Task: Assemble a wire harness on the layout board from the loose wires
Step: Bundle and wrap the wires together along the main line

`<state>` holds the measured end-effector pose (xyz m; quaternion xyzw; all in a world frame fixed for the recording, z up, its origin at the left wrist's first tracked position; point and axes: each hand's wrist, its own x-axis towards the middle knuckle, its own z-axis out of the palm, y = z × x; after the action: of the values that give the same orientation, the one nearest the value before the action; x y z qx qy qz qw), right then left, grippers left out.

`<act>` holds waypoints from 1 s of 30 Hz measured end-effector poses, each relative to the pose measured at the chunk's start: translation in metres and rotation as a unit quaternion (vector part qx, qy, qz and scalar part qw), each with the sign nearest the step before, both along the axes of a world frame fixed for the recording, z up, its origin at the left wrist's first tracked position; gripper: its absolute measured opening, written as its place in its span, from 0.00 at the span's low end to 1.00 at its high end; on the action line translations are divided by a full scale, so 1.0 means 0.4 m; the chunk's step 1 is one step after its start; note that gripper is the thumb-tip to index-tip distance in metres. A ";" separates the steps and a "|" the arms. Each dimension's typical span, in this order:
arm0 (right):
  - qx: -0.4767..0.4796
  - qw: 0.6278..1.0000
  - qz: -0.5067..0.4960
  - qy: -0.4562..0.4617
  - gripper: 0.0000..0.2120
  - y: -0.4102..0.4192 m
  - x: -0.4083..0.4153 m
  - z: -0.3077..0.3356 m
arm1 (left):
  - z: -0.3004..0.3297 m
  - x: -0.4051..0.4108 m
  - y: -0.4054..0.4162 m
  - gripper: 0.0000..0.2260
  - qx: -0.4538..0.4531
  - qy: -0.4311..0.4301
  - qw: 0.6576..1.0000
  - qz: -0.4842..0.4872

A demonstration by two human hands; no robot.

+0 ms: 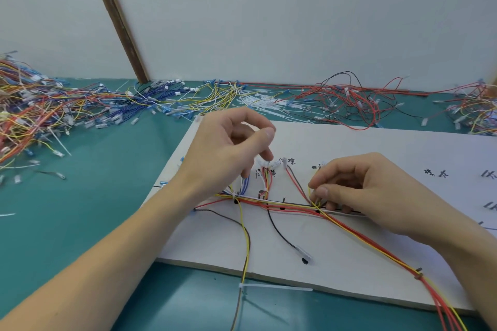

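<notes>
Lay flat on the green bench (94,196): white layout board (349,148), with handwritten black characters along its far and right parts, too blurred to read. Ran left to right across the board: wire harness (285,206) of red, yellow, white and black strands. Hovered above the harness's left branches: left hand (228,148), fingers curled, whether pinching anything unclear. Pinched at the harness trunk: right hand (357,191). Heaped along the bench's far and left edges: loose wires (40,113). Lay at the near board edge: white cable tie (277,288).

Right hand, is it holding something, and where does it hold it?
The right hand pinches the yellow wire between thumb and fingertips, where it meets the wire bundle on the layout board.
</notes>
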<state>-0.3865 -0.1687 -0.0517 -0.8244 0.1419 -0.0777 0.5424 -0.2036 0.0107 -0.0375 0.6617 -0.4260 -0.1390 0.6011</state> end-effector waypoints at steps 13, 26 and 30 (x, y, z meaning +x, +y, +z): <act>0.043 0.986 -0.137 -0.088 0.10 -0.015 0.008 -0.014 | -0.030 -0.145 0.140 0.13 0.223 -0.413 0.871 -0.144; 0.014 0.972 -0.166 -0.167 0.09 0.023 0.036 0.042 | -0.054 -0.096 0.130 0.04 0.201 -0.256 0.945 -0.033; -0.003 0.977 -0.152 -0.146 0.08 0.041 0.062 0.051 | -0.052 -0.083 0.098 0.05 0.235 -0.293 0.926 -0.032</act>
<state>-0.3615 -0.1521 -0.0313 -0.7745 0.1844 -0.2795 0.5366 -0.2368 0.0497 -0.0583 0.7811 -0.5595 -0.0545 0.2717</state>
